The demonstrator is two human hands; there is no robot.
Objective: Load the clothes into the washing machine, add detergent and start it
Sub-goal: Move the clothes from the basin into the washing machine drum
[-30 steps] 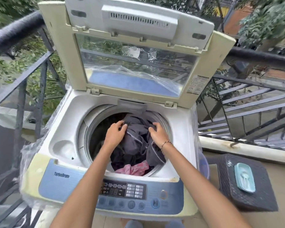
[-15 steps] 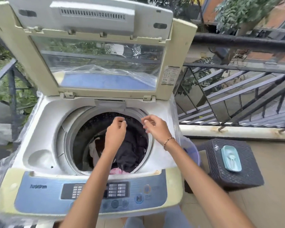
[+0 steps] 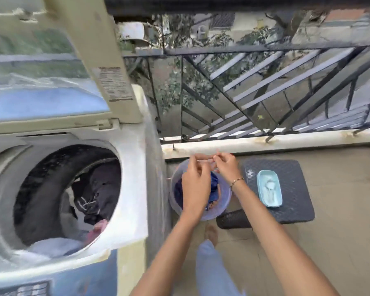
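The top-loading washing machine [image 3: 128, 189] stands at the left with its lid [image 3: 94, 60] raised. Dark clothes [image 3: 98, 189], a pink piece and a pale piece lie in its drum. To its right on the floor sits a lilac basket [image 3: 223, 208] holding dark blue clothes [image 3: 214, 189]. My left hand [image 3: 195, 184] and my right hand [image 3: 225, 167] hover together above the basket, fingers spread, with nothing visibly in them. A light blue container [image 3: 269, 189] with white detergent lies on a dark woven stool [image 3: 295, 189].
A black metal railing [image 3: 265, 92] on a concrete ledge [image 3: 265, 142] bounds the balcony behind the basket and stool. My foot [image 3: 210, 233] and trouser leg stand on the beige tiled floor [image 3: 340, 231] below the basket. The machine's control panel [image 3: 30, 289] shows at the bottom left.
Both hands left the clothes in the drum and swung right to above the basket. My view turned right with them, so the machine now sits at the left edge.
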